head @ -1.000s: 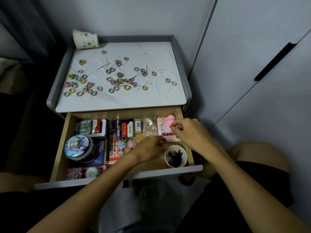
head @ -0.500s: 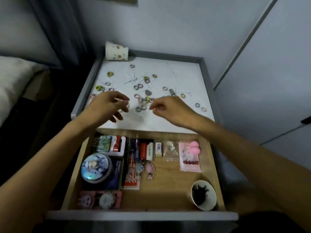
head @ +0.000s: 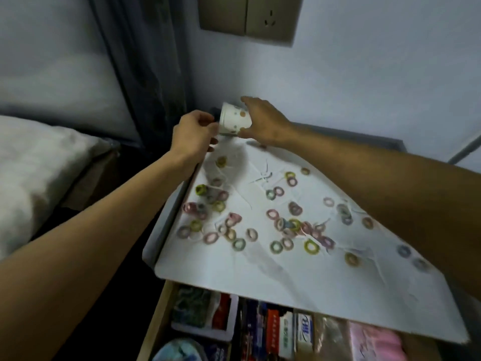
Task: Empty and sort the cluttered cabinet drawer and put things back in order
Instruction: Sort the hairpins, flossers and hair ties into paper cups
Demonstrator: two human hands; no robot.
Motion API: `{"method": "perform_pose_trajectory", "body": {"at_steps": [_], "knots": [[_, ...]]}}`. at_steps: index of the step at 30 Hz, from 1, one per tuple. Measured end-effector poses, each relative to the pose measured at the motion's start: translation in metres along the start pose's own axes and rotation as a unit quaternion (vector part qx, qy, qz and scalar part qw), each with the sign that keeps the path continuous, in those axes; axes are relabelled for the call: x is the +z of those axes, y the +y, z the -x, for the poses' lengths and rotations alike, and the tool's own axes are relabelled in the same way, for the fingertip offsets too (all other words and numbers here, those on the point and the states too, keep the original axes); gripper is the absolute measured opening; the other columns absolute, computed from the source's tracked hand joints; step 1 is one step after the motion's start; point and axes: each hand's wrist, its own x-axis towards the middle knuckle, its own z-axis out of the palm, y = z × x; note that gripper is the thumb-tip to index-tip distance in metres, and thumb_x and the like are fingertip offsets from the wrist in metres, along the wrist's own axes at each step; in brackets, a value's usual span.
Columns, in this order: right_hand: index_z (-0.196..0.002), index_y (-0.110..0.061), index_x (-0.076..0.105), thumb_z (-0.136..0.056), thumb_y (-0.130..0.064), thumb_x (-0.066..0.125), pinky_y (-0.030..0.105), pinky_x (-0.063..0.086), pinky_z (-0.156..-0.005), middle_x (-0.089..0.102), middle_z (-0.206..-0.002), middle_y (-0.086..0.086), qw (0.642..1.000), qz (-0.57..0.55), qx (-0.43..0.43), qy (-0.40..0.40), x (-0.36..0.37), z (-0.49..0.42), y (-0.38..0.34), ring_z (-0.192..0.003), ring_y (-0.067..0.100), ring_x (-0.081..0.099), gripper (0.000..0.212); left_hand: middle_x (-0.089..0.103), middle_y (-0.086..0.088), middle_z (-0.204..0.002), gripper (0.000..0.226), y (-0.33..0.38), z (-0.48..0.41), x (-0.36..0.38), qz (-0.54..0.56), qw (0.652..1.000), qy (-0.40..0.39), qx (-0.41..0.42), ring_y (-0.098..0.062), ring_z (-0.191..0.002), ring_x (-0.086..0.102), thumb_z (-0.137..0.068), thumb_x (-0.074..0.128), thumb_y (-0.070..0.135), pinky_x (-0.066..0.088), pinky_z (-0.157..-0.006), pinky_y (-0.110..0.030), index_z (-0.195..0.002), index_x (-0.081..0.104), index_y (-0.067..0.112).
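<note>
At the back left corner of the cabinet top (head: pixel 273 272), a spotted paper cup (head: pixel 234 121) lies tilted on its side, clamped between the right hand's (head: pixel 263 123) thumb and fingers. Just beside its rim, the left hand (head: pixel 194 134) is curled closed; whether it pinches anything cannot be told. Colourful hair ties (head: pixel 276 225) lie scattered across the white surface. Below, the open drawer (head: pixel 153 327) shows boxes and packets.

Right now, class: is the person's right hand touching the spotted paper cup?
Touching. The head view shows the right hand wrapped around the paper cup: thumb against its lower rim, fingers over the top, no gap between them.
</note>
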Motion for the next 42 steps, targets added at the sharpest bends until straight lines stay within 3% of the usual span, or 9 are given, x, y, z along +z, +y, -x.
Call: {"method": "perform_pose_trajectory", "body": {"at_steps": [3, 10, 16, 23, 27, 30, 32, 36, 42], "knots": [[-0.138, -0.011, 0.041, -0.077, -0.033, 0.078, 0.037, 0.045, -0.090, 0.050, -0.132, 0.012, 0.999, 0.029, -0.030, -0.004, 0.008, -0.019, 0.000, -0.116, 0.029, 0.051, 0.074, 0.069, -0.012, -0.103, 0.028, -0.001, -0.027, 0.011, -0.035, 0.999, 0.014, -0.001, -0.025, -0.082, 0.068, -0.100, 0.054, 0.014, 0.058, -0.069, -0.033, -0.126, 0.062, 0.009], [-0.120, -0.012, 0.053, -0.071, -0.033, 0.081, 0.030, 0.042, -0.072, 0.040, -0.110, 0.001, 0.999, 0.020, -0.035, 0.024, 0.014, -0.019, 0.004, -0.089, 0.022, 0.052, 0.060, 0.071, -0.007, -0.090, 0.019, -0.003, -0.036, 0.016, -0.105, 0.992, 0.035, 0.067, -0.015, -0.075, 0.066, -0.097, 0.059, 0.010, 0.058, -0.072, -0.025, -0.108, 0.074, 0.009], [-0.120, -0.015, 0.052, -0.073, -0.027, 0.081, 0.041, 0.054, -0.077, 0.060, -0.110, 0.004, 0.998, 0.028, -0.061, 0.009, -0.006, 0.005, 0.006, -0.093, 0.024, 0.060, 0.056, 0.068, -0.013, -0.077, 0.020, 0.003, -0.022, 0.013, -0.148, 0.981, 0.066, 0.107, -0.014, -0.057, 0.065, -0.099, 0.050, 0.003, 0.057, -0.054, -0.024, -0.094, 0.069, 0.001], [-0.126, -0.017, 0.050, -0.072, -0.027, 0.084, 0.037, 0.050, -0.082, 0.057, -0.112, 0.001, 1.000, -0.008, -0.016, -0.014, -0.018, 0.011, 0.022, -0.096, 0.019, 0.055, 0.064, 0.068, -0.017, -0.095, 0.025, 0.018, -0.009, -0.026, -0.120, 0.981, 0.130, 0.079, -0.015, -0.057, 0.066, -0.102, 0.040, 0.012, 0.049, -0.046, -0.018, -0.112, 0.061, 0.003], [-0.111, -0.027, 0.055, -0.064, -0.038, 0.081, 0.042, 0.058, -0.069, 0.060, -0.109, 0.002, 0.999, -0.011, -0.025, -0.019, -0.004, -0.008, 0.008, -0.091, 0.020, 0.060, 0.055, 0.070, -0.007, -0.093, 0.019, 0.031, 0.013, -0.035, -0.155, 0.968, 0.159, 0.120, -0.018, -0.061, 0.068, -0.102, 0.043, 0.026, 0.055, -0.061, -0.035, -0.102, 0.056, 0.013], [-0.131, -0.021, 0.050, -0.071, -0.036, 0.082, 0.046, 0.054, -0.084, 0.051, -0.127, 0.010, 1.000, 0.020, -0.013, -0.009, -0.002, -0.013, 0.003, -0.113, 0.031, 0.053, 0.070, 0.070, -0.001, -0.094, 0.018, 0.035, 0.026, -0.043, -0.202, 0.955, 0.164, 0.141, -0.023, -0.075, 0.069, -0.102, 0.045, 0.036, 0.052, -0.076, -0.043, -0.102, 0.053, 0.019], [-0.139, -0.015, 0.048, -0.083, -0.025, 0.076, 0.038, 0.046, -0.098, 0.052, -0.134, 0.013, 0.999, -0.027, 0.004, 0.022, -0.012, -0.004, -0.001, -0.120, 0.030, 0.051, 0.064, 0.069, 0.000, -0.093, 0.017, 0.035, 0.033, -0.046, -0.191, 0.958, 0.148, 0.154, -0.027, -0.083, 0.067, -0.100, 0.047, 0.038, 0.053, -0.078, -0.047, -0.098, 0.053, 0.022], [-0.120, -0.013, 0.066, -0.099, -0.026, 0.056, 0.036, 0.054, -0.087, 0.070, -0.109, 0.010, 0.952, -0.303, 0.035, 0.008, -0.043, 0.069, -0.027, -0.097, 0.024, 0.068, 0.027, 0.063, -0.002, -0.091, 0.015, 0.042, 0.062, -0.038, -0.098, 0.977, 0.049, 0.182, -0.024, -0.084, 0.065, -0.096, 0.051, 0.038, 0.056, -0.074, -0.052, -0.091, 0.054, 0.025], [-0.125, -0.015, 0.060, -0.102, -0.033, 0.048, 0.037, 0.061, -0.078, 0.071, -0.110, 0.008, 0.868, -0.485, 0.106, -0.024, -0.070, 0.241, -0.063, -0.093, 0.027, 0.072, 0.032, 0.048, 0.004, -0.109, 0.005, 0.067, 0.156, -0.007, -0.032, 0.977, -0.091, 0.190, -0.017, -0.092, 0.057, -0.100, 0.053, 0.033, 0.054, -0.084, -0.042, -0.098, 0.056, 0.030]]}}
